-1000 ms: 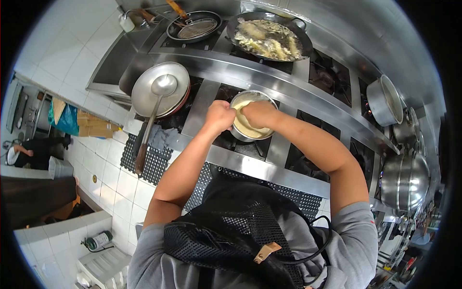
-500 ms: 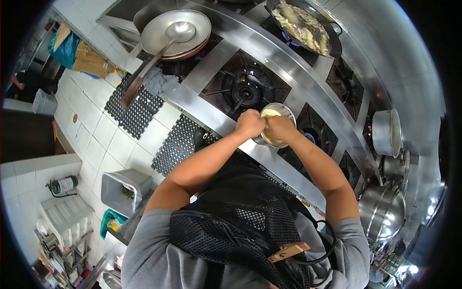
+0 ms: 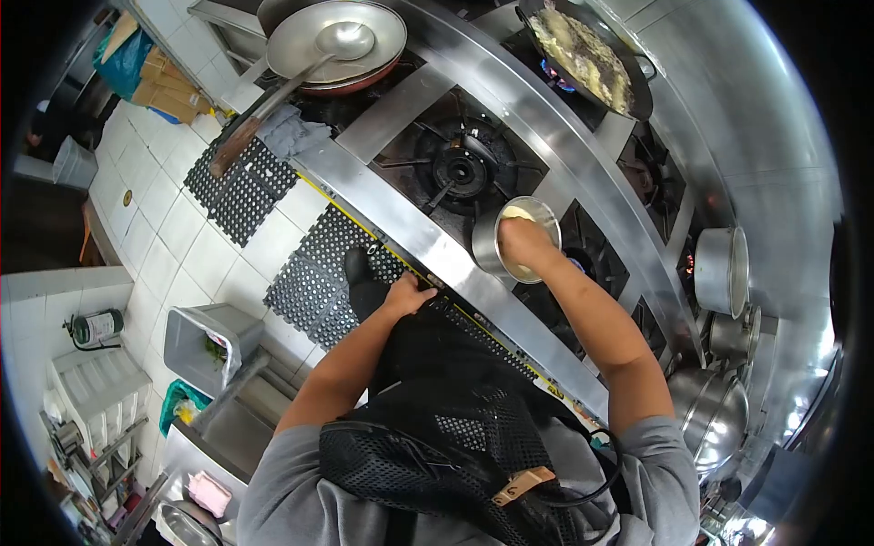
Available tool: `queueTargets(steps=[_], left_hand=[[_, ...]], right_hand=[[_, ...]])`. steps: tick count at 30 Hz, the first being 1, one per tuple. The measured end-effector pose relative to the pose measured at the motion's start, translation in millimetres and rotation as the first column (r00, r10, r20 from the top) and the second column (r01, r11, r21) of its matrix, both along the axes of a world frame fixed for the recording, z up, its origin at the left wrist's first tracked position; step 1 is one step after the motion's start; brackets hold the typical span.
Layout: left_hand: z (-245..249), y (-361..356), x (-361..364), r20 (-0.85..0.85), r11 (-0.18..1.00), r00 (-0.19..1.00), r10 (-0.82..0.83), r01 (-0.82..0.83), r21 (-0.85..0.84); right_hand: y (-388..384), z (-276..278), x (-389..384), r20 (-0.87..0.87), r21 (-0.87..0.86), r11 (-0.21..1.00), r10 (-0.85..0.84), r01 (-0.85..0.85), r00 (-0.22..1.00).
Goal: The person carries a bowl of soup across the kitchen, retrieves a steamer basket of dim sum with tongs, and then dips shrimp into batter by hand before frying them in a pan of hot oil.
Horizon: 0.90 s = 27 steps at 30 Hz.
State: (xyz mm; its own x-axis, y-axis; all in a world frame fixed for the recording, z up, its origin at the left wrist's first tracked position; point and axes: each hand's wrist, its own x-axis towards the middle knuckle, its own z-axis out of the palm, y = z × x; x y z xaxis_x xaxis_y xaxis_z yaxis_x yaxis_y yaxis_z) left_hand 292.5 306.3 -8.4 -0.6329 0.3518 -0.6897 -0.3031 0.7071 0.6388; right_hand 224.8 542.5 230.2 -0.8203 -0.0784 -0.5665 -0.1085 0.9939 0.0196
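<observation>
A deep metal pot (image 3: pixel 492 238) with something pale yellow inside stands tilted at the stove's front edge, beside an unlit burner (image 3: pixel 460 168). My right hand (image 3: pixel 526 244) reaches into its mouth; the fingers are hidden there. My left hand (image 3: pixel 407 296) is away from the pot, low against the stove's front panel (image 3: pixel 473 320). Its fingers are curled with the thumb sticking out, and whatever they close on is hidden.
A wok (image 3: pixel 592 59) with frying food sits over a flame at the back. Stacked pans (image 3: pixel 300 41) hold a ladle (image 3: pixel 346 41), its handle jutting past the front edge. Large pots (image 3: pixel 719 264) stand on the right. Behind me is a grey bin (image 3: pixel 205 350).
My left hand has left the pot and moved down and left to the stove's front. My right hand stays in the pot, which shows more of its side now.
</observation>
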Motion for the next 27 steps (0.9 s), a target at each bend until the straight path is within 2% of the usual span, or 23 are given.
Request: queueTargets(steps=[2,3,4,6,7,8,10,14,16,17,19,20,22,23,25,26,27], left_hand=[[-45,20,3,-0.047,0.923,0.966,0.256,-0.23,0.308],[-23,23,-6,0.126,0.866,0.969,0.215,-0.248,0.433],[-6,25,-10,0.122,0.866,0.971,0.207,-0.24,0.439],[2,30,-11,0.181,0.89,0.956,0.23,-0.282,0.358],[6,29,-11,0.296,0.882,0.928,0.227,-0.325,0.341],[-3,30,-8,0.293,0.884,0.931,0.218,-0.316,0.345],[-28,34,0,0.247,0.842,0.929,0.274,-0.356,0.406],[-16,35,1,0.19,0.838,0.945,0.267,-0.325,0.438],[-5,34,1,0.044,0.898,0.968,0.246,-0.244,0.365],[-14,34,4,0.056,0.898,0.967,0.25,-0.253,0.359],[-40,36,6,-0.093,0.938,0.977,0.194,-0.157,0.31],[-41,36,6,-0.099,0.939,0.976,0.192,-0.153,0.309],[-40,37,8,-0.017,0.884,0.956,0.294,-0.265,0.385],[-34,37,8,-0.022,0.885,0.957,0.288,-0.258,0.388],[-25,34,4,0.018,0.853,0.929,0.37,-0.347,0.391],[-12,28,-1,0.015,0.853,0.929,0.369,-0.345,0.39],[7,17,-12,0.105,0.936,0.974,0.2,-0.222,0.274]], right_hand=[[-2,9,3,-0.011,0.019,1.0,-0.023,0.023,1.0],[-1,12,4,-0.02,0.038,0.999,-0.033,0.034,0.999],[4,9,6,-0.024,0.043,0.998,-0.041,0.042,0.999],[15,3,11,-0.064,0.054,0.999,-0.006,0.009,0.998],[21,-1,12,-0.066,0.058,0.998,-0.013,0.017,0.998],[22,0,12,-0.042,0.081,0.997,-0.008,0.011,0.999],[24,1,14,-0.019,0.105,0.994,-0.013,0.015,1.0],[24,-3,22,-0.071,0.095,0.993,-0.068,0.075,0.995],[24,-3,17,-0.087,0.1,0.992,-0.065,0.073,0.994],[23,-3,17,-0.07,0.098,0.99,-0.094,0.101,0.993],[24,-7,20,-0.055,0.091,0.986,-0.133,0.138,0.99],[25,-9,19,-0.056,0.093,0.984,-0.149,0.153,0.987],[29,-14,21,-0.066,0.093,0.979,-0.177,0.183,0.982],[28,-13,23,-0.094,0.063,0.973,-0.215,0.221,0.972],[29,-11,23,-0.126,0.031,0.965,-0.254,0.26,0.959],[25,-5,22,-0.06,0.054,0.956,-0.285,0.289,0.957],[22,-1,21,0.004,0.078,0.946,-0.316,0.315,0.949]])
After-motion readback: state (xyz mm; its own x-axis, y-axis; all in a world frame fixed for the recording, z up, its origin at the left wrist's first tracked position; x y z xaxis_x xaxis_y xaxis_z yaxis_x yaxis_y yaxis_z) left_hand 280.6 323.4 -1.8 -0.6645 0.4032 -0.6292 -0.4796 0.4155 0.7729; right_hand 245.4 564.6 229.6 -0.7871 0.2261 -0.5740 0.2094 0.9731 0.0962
